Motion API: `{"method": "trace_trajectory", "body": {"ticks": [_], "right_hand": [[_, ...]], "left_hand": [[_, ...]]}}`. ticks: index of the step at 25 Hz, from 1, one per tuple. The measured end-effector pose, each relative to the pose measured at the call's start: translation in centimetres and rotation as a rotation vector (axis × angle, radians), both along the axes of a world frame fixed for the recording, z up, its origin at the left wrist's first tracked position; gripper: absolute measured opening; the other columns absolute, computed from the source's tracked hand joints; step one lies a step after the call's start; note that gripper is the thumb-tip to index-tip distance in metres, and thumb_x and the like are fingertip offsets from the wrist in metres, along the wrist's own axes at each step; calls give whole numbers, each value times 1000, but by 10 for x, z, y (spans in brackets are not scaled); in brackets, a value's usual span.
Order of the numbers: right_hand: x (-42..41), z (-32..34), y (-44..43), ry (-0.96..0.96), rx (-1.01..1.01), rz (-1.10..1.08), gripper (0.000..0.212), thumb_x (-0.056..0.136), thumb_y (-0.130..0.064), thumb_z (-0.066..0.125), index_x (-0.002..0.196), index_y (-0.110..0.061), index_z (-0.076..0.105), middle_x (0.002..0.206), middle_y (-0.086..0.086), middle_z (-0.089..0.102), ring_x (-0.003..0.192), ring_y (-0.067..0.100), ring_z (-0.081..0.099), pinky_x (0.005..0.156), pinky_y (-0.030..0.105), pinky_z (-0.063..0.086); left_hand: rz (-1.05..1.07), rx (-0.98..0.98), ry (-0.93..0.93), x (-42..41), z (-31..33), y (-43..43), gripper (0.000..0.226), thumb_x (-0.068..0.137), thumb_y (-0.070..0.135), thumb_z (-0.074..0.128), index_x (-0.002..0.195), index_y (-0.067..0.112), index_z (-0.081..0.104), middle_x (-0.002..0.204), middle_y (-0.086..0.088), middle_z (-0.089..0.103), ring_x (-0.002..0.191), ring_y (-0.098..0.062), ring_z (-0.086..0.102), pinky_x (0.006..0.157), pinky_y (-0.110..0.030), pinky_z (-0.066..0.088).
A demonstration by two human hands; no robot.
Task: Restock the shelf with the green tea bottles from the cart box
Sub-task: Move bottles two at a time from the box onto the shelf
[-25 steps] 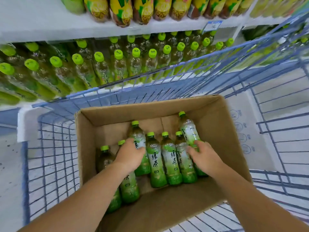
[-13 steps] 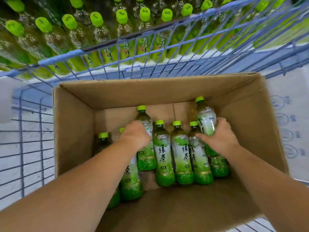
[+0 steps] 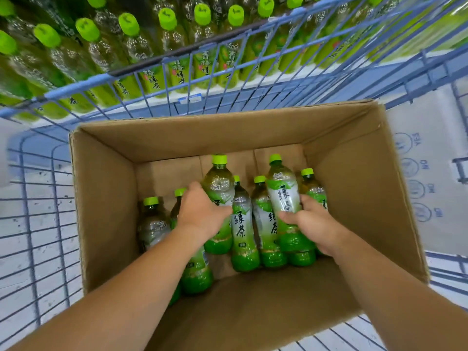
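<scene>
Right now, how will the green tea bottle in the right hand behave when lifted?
The green tea bottle looks full, so probably heavy for its size. Its glossy plastic label may slip in the right hand. Thin clear walls could dent slightly.

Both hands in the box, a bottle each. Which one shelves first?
Left, marginally. The left hand grips a bottle, the right hand a second bottle; but the shelf row looms largest on the left side, and the right hand sits nearer the box wall.
</scene>
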State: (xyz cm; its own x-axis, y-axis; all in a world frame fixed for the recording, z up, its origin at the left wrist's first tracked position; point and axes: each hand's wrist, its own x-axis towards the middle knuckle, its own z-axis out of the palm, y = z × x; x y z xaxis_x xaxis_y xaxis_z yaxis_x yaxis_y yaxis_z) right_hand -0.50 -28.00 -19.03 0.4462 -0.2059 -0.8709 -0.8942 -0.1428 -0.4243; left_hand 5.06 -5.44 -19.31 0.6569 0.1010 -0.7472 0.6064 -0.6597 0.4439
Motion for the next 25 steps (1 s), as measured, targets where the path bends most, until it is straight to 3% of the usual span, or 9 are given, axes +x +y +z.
{"method": "trace_trajectory", "body": {"ticks": [2,5,8,11,14,18,22,25], "right_hand": [[-4,-3,21,-10,98,-75,36,89,-12,72,121,-24,60,113,1,73,105,27,69,97,53,53],[-4,-7,49,-20,226,-180,35,91,-5,67,124,-18,62,113,9,74,104,32,71,93,56,54],[-6,1,68,-40,252,-246,40,88,-4,65,126,-16,61,113,12,73,102,36,70,89,56,56],[-9,12,79,-71,236,-306,36,86,-12,67,120,-24,62,111,8,72,99,30,69,78,46,57],[-13,25,86,-105,208,-308,35,83,-28,72,117,-32,64,115,3,72,102,25,68,83,47,57],[-19,61,103,-182,176,-340,26,92,-21,67,117,-29,65,105,-6,72,95,13,65,69,31,49],[-31,100,120,-225,153,-413,25,90,-19,69,115,-24,69,108,2,76,102,24,70,86,45,55],[-40,131,138,-247,139,-475,27,92,-15,67,119,-19,66,104,3,75,95,22,72,71,34,57]], "left_hand": [[35,-107,8,-6,2,4,55,75,22,83,110,12,41,92,-11,56,70,-22,58,50,-35,44],[4,-190,-15,-7,2,12,57,72,25,85,108,16,42,97,-10,61,84,-27,64,71,-48,56],[24,-260,-38,-8,6,20,54,66,27,87,106,24,51,98,3,66,91,-19,65,84,-45,56],[182,-312,-52,-7,18,26,38,68,27,86,97,27,60,92,3,71,87,-19,70,81,-40,58],[274,-372,-26,-4,35,33,36,64,33,81,94,28,62,89,-1,74,83,-26,72,80,-52,60],[217,-415,14,-7,66,44,32,74,29,79,98,30,57,94,-2,70,86,-25,71,84,-52,58],[121,-407,14,-11,99,58,41,80,29,77,112,25,53,100,0,66,91,-20,67,87,-49,56],[40,-410,57,-13,130,73,50,79,33,77,119,21,49,103,-3,64,92,-21,66,87,-47,56]]}}
